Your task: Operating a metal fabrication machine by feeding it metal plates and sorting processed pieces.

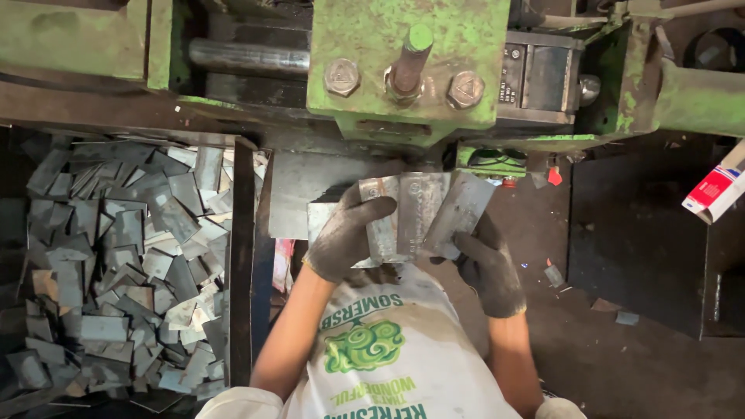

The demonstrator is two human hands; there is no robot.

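We held a fanned handful of flat metal plates [419, 213] in front of our chest, below the green press [403, 62]. Our gloved left hand [345, 233] clamped their lower ends, thumb across the faces; our gloved right hand [489, 268] cupped the outer plate's edge, seemingly to keep them aligned. The plates were dull, grey and rectangular, like the heap of cut pieces [124, 264] in the bin at our left.

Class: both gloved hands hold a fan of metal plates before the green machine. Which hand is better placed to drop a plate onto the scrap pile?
Left hand, probably: the pile of plates lies on its side.
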